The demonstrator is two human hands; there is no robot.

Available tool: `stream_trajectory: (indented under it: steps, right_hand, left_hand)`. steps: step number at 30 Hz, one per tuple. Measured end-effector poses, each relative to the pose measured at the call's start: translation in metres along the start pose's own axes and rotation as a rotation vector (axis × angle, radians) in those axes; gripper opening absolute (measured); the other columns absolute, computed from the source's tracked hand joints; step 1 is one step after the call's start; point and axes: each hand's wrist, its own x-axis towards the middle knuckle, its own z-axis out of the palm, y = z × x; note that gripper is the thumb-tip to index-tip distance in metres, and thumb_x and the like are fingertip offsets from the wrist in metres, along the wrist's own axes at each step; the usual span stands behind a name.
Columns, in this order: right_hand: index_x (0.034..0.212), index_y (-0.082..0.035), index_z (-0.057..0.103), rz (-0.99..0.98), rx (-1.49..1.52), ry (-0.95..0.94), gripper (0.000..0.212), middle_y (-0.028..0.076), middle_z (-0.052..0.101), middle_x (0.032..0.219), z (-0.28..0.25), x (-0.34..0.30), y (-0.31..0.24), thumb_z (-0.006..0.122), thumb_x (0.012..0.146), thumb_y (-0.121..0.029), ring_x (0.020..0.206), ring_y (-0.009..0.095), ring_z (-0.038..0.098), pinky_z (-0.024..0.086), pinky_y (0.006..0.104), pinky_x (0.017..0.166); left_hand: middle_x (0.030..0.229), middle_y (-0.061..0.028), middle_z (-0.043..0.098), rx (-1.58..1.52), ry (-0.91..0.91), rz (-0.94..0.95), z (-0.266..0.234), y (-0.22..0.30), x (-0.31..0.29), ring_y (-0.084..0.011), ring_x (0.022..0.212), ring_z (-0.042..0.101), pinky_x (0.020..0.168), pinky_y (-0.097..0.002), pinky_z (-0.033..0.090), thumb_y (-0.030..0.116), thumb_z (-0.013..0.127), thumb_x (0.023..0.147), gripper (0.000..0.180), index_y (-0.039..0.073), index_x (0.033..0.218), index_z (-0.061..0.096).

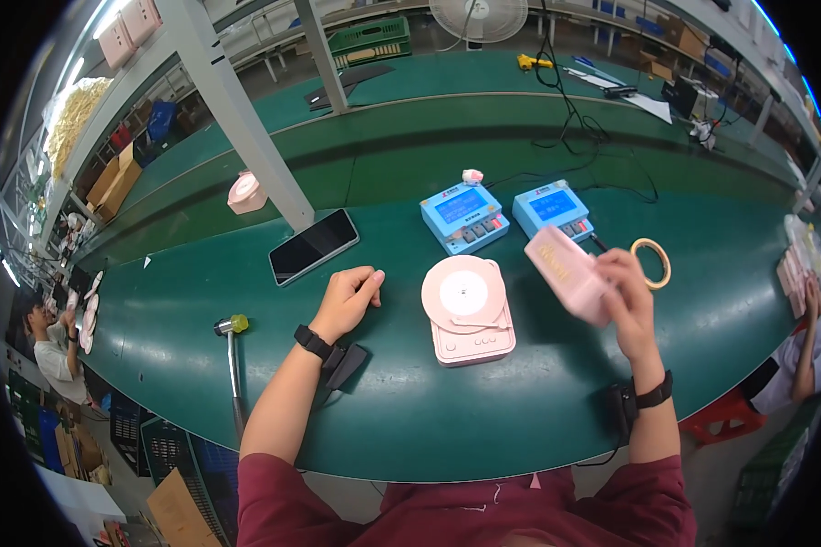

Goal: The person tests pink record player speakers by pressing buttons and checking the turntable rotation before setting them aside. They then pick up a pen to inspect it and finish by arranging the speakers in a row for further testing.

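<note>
The right fingers (617, 264) grip a rounded, gold-lettered, pale-pink box-shaped piece (567, 272); the left fingers (359, 277) curl closed, left of a pink turntable-shaped device (468, 314) on the glossy green bench (383, 428).

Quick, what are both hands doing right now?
Left hand: loosely closed, nothing visible in it.
Right hand: closed around one end of a pink box-shaped piece, holding it tilted.

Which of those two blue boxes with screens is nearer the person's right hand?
The right blue box; the left one, with a small pink-and-white thing at its back, is farther from the right hand.
</note>
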Motion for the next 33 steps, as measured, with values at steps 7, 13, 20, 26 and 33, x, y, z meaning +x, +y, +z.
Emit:
stream_trajectory:
  steps: [7,13,20,26,33]
  right_hand:
    - [0.126,0.001,0.045,0.010,-0.127,0.362,0.051,0.011,0.051,0.125,0.012,-0.001,0.014,0.067,0.082,-0.012,0.119,0.020,0.047,0.037,0.0334,0.099]
    - [0.129,-0.001,0.043,0.131,0.065,0.466,0.056,0.008,0.052,0.122,-0.003,-0.003,0.037,0.070,0.081,-0.015,0.115,0.016,0.049,0.038,0.0309,0.098]
    - [0.126,-0.001,0.046,0.006,-0.105,1.033,0.052,0.008,0.052,0.122,-0.108,-0.019,0.087,0.071,0.083,-0.016,0.113,0.018,0.050,0.039,0.0307,0.097]
    - [0.127,0.000,0.043,0.277,-0.477,1.441,0.056,0.013,0.050,0.124,-0.186,-0.093,0.162,0.072,0.083,-0.020,0.113,0.022,0.051,0.041,0.0333,0.096]
    - [0.138,0.000,0.025,0.724,-0.633,1.650,0.077,0.021,0.037,0.134,-0.162,-0.069,0.140,0.071,0.081,-0.023,0.124,0.033,0.038,0.031,0.0403,0.104]
  left_hand:
    - [0.059,-0.0043,0.055,0.033,-0.021,0.037,0.000,-0.002,0.004,-0.0114,0.057,0.053,0.055,-0.0260,0.041,0.024,0.049,0.096,0.039,0.001,0.065,0.051]
    - [0.059,-0.0043,0.054,0.012,-0.004,0.044,0.002,-0.006,0.003,-0.0116,0.056,0.053,0.055,-0.0259,0.042,0.024,0.049,0.097,0.039,0.001,0.065,0.051]
    - [0.057,-0.0048,0.054,-0.011,0.022,0.041,0.005,0.000,0.002,-0.0118,0.054,0.054,0.054,-0.0257,0.042,0.024,0.050,0.096,0.039,0.000,0.064,0.051]
    - [0.060,-0.0055,0.056,-0.023,0.015,0.003,-0.001,-0.001,0.002,-0.0111,0.057,0.056,0.055,-0.0247,0.043,0.021,0.057,0.092,0.035,-0.001,0.066,0.052]
    - [0.092,-0.0071,0.060,-0.043,-0.093,0.217,0.017,0.015,-0.009,-0.0148,0.085,0.057,0.082,-0.0280,0.045,0.009,0.062,0.085,0.034,0.000,0.115,0.048]
